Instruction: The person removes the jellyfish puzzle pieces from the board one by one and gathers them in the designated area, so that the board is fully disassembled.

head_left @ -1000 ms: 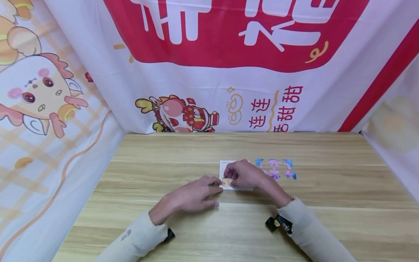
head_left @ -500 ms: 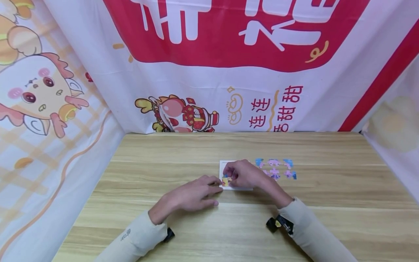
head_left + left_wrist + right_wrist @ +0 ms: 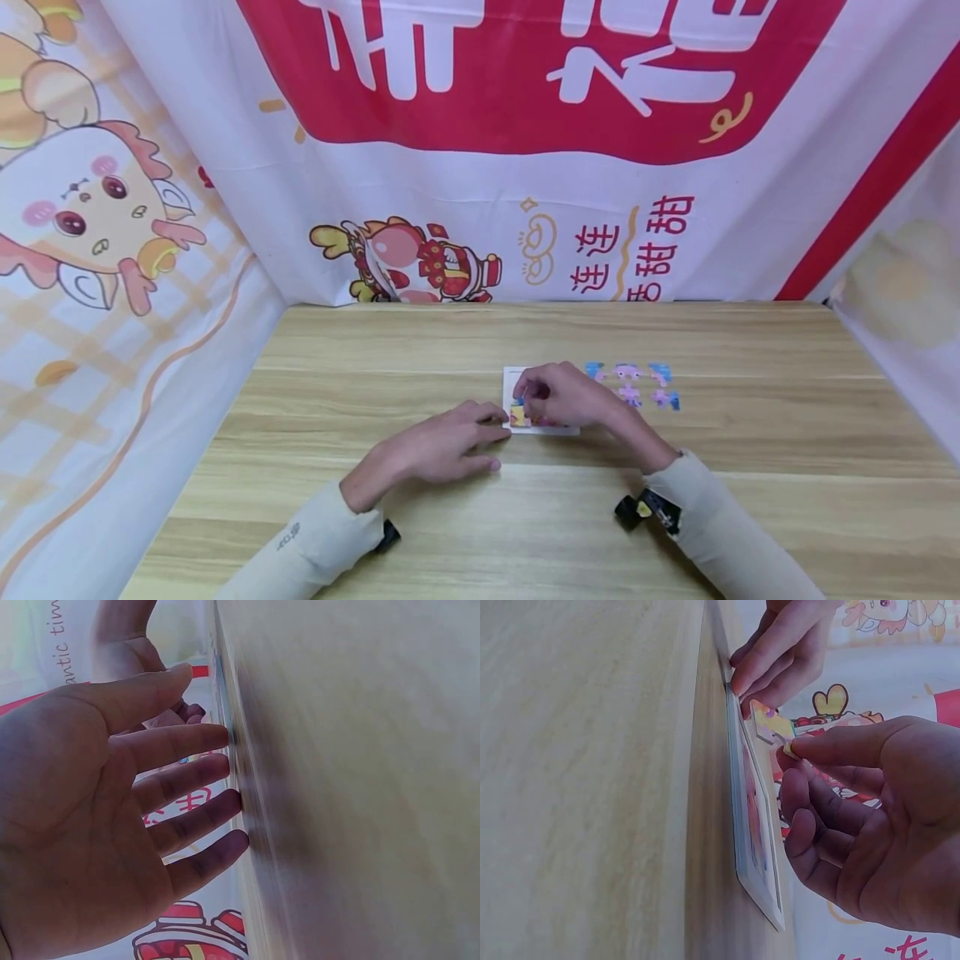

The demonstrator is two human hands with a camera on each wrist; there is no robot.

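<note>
My right hand (image 3: 564,395) pinches a small yellow jigsaw piece (image 3: 769,722) between thumb and index finger, tilted above the white puzzle board (image 3: 510,382). In the right wrist view, the piece shows purple and orange print, and the other fingers curl loosely under the thumb. Coloured print shows on the board (image 3: 744,825) beneath, partly hidden by the hand in the head view. At the board's left edge, my left hand (image 3: 450,443) rests with its fingertips on or against it. The left fingers (image 3: 191,776) stretch out, spread and holding nothing.
Right of the board lie several loose pink and blue jigsaw pieces (image 3: 628,393) on the wooden table (image 3: 750,433). Behind the table hangs a red and white printed cloth (image 3: 450,183). Another printed cloth (image 3: 112,333) borders the left side.
The yellow piece has turned in my right fingers, showing more of its face. My right hand has shifted slightly right, uncovering print along the board's lower edge. My left hand stays put.
</note>
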